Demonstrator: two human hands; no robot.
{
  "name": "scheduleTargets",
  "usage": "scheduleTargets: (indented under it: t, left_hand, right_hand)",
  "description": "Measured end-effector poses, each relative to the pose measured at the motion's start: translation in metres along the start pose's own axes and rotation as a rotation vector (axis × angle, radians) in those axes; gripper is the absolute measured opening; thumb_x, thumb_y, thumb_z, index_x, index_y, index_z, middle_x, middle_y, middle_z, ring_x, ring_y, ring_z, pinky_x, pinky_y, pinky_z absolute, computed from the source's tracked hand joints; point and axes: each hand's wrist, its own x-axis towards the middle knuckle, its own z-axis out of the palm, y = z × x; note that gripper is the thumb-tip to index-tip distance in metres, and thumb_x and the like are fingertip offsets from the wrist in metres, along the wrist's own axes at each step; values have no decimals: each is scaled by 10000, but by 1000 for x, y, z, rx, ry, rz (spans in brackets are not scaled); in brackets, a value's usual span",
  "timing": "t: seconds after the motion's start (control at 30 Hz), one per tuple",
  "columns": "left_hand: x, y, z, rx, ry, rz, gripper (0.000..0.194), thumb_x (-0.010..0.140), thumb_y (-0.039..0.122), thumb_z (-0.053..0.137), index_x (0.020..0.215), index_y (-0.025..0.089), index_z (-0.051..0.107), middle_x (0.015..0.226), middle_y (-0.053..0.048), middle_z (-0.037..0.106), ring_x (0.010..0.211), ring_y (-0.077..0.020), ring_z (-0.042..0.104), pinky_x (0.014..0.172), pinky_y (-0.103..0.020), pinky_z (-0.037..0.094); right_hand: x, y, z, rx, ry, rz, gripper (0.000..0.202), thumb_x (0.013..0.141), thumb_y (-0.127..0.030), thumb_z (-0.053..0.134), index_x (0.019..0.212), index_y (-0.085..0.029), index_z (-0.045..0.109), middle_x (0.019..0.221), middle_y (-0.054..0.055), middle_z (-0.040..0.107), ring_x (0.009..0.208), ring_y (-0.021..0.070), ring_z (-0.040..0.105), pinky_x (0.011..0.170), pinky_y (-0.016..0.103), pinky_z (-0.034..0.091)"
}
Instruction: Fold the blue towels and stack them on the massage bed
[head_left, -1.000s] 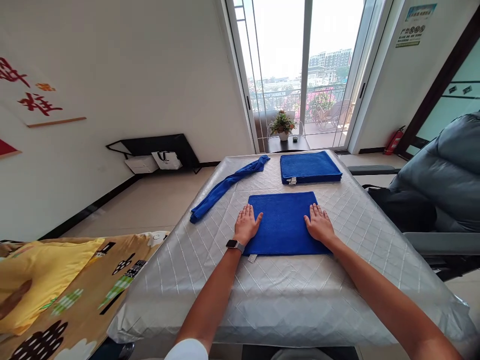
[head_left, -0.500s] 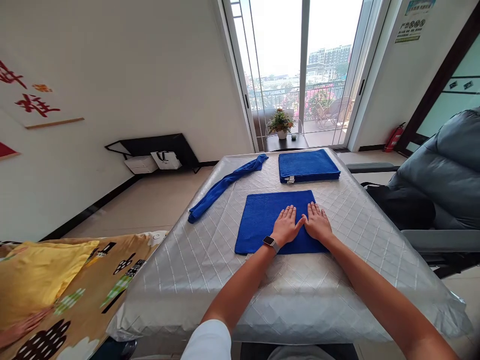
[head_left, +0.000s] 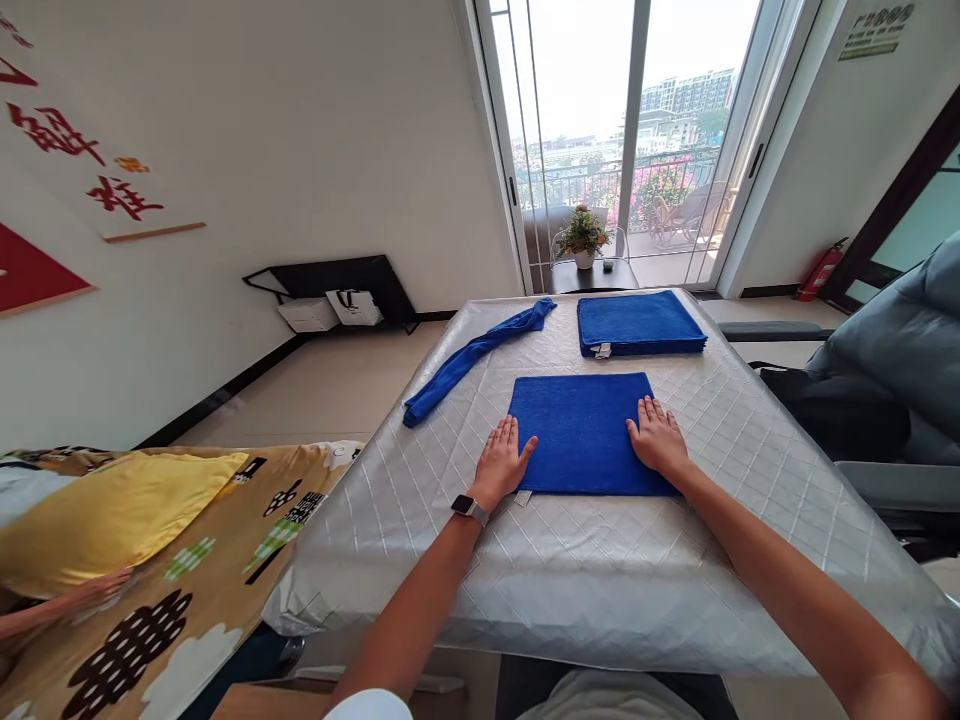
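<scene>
Your L hand lies flat on the left edge of the flat blue cloth, your R hand flat on its right edge, approx. opposite. Fingers nearly together, thumbs spread inward, nothing pinched; w/ palms down like that, you're prob. smoothing or squaring the sides, not gripping. Can't tell how hard you press. The cloth lies near-middle on the silver quilted cover, prob. so both edges are in easy reach. Its white label sticks out at the near-left, just by the heel of your L hand. Stack of blue cloths sits far right, edges approx. aligned, prob. there to be clear of your hands yet reachable. Twisted blue cloth lies slantwise at far left, apart from both, prob. to leave the middle free for the flat one.
</scene>
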Motion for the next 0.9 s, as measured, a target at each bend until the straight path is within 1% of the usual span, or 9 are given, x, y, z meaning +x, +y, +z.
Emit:
scheduleTargets:
  t: [0.13,0.23,0.33,0.5,0.57,0.67,0.8,0.87,0.9]
  left_hand:
    - [1,3,-1,-21,-1,5,830,1054,624,111,1610,32,281,1680,-181,255,1572,-264,227,1282,-431,214]
    - [1,3,-1,-21,7,10,856,1050,634,102,1603,6,283,1674,-193,267,1568,-269,238,1285,-427,207]
    - [1,1,-1,-5,12,10,847,1054,627,124,1599,1,291,1666,-202,282,1564,-273,251,1285,-429,210]
    - [-1,9,-12,46,55,37,793,1065,590,173,1597,20,315,1664,-192,292,1564,-278,252,1290,-447,203]
    - [-3,26,-17,45,78,106,759,1071,566,197,1600,37,321,1666,-179,295,1565,-275,249,1292,-445,210]
    - [-3,74,-17,-9,58,293,701,1080,540,211,1606,95,336,1657,-143,336,1560,-252,267,1282,-435,252]
    - [1,152,-1,-102,46,536,684,1084,539,209,1594,111,365,1656,-136,338,1564,-240,254,1282,-434,239]
    - [3,175,6,-133,29,574,688,1087,536,185,1593,105,362,1657,-131,338,1563,-233,255,1285,-428,226]
    - [3,180,8,-140,13,570,698,1086,542,173,1594,100,358,1658,-130,336,1563,-230,256,1286,-423,224]
  right_hand:
    - [-20,-2,-8,-48,7,-41,668,1061,-380,195,1618,-18,266,1695,152,209,1582,257,161,1280,453,90]
    - [-47,-1,-8,-43,-12,-103,682,1062,-416,186,1626,-39,261,1698,134,200,1582,249,164,1282,448,105]
    - [-68,1,-3,-30,-40,-109,709,1061,-464,197,1635,-51,237,1704,116,180,1586,245,149,1285,445,117]
    - [-75,1,2,-4,-57,-92,719,1059,-481,206,1642,-60,212,1708,108,143,1588,234,140,1287,433,120]
    - [-73,1,2,0,-54,-92,716,1059,-479,206,1641,-62,221,1709,106,140,1587,233,143,1287,431,116]
    - [-73,0,1,12,-43,-90,718,1056,-478,211,1640,-60,223,1707,110,150,1587,238,142,1288,437,111]
    - [-76,1,0,7,-43,-101,692,1048,-415,218,1636,-50,233,1704,121,158,1588,248,137,1286,449,116]
    - [-77,1,-1,-13,-54,-117,666,1044,-366,216,1636,-63,248,1707,109,153,1589,244,129,1285,448,117]
    - [-77,1,-1,-20,-57,-121,662,1044,-361,216,1637,-69,249,1708,105,151,1590,244,128,1284,448,118]
